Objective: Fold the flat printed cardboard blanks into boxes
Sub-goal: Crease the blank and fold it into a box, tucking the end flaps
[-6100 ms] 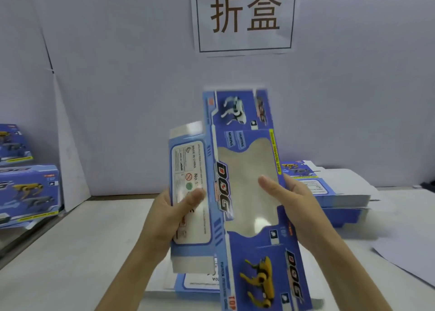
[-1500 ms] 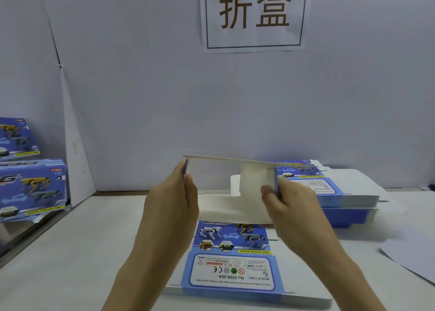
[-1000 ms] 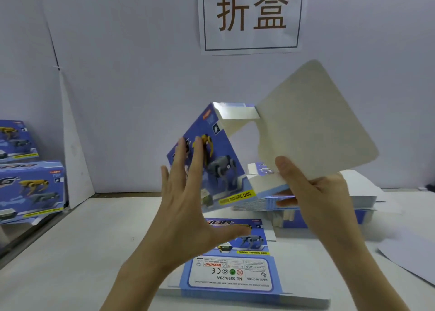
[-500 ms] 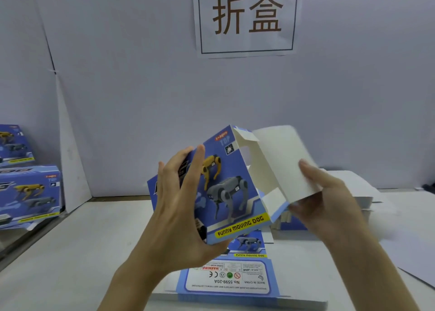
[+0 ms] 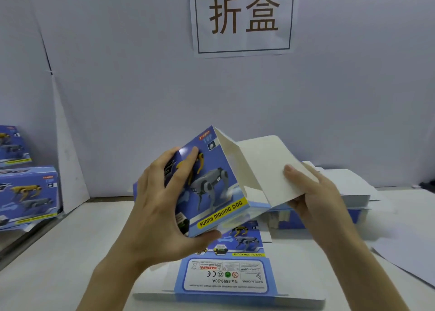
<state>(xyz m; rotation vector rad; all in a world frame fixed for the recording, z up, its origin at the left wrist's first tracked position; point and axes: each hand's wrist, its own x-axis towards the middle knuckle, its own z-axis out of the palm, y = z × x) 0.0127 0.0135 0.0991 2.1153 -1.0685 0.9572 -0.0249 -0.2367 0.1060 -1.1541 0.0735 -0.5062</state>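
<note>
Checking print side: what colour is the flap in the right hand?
Plain white, unprinted: the flap, head view.

Centre, above the table [image 5: 70, 251]: part-folded box [image 5: 211, 183], held off the surface. The left hand [image 5: 160, 211] gripped its left side; the right hand [image 5: 315, 195] pinched the flap [image 5: 266, 164] at its right.
Beneath the box, on the table: near stack of blanks [image 5: 228, 277].
Behind and right of it: far stack of blanks [image 5: 353, 188].
Far left: folded boxes [image 5: 28, 193], one showing above the other.
Right, on the table: loose sheet [image 5: 404, 251].
Behind all stood the wall [image 5: 141, 87], with the sign [image 5: 243, 16] above centre.
</note>
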